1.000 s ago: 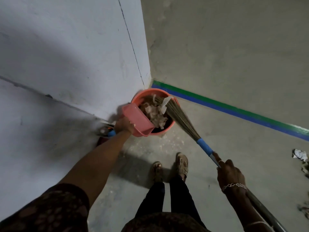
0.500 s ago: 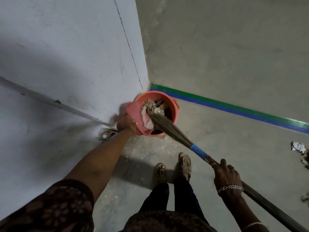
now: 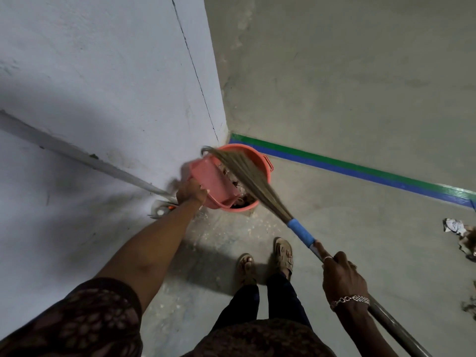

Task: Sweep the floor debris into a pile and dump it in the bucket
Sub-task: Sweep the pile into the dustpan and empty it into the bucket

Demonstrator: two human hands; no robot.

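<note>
Dustpan of pink plastic [image 3: 211, 182], gripped by left hand [image 3: 192, 193], tilted over round orange plastic bucket [image 3: 266, 168]; right hand [image 3: 342, 276] clenched round metal-handled straw broom [image 3: 253, 188].

A single wide-angle camera is worn on the person's head. It faces forward and steeply down, and it is the only view. The bucket [image 3: 257, 158] lies near, just above frame centre, where the wall [image 3: 103, 86] meets the floor [image 3: 360, 86]. The left hand [image 3: 192, 193] on the dustpan [image 3: 213, 181] appears at centre. The right hand [image 3: 343, 276] on the broom [image 3: 300, 230] occupies the lower right. The wearer's feet [image 3: 283, 253] and clothing line the bottom edge.
</note>
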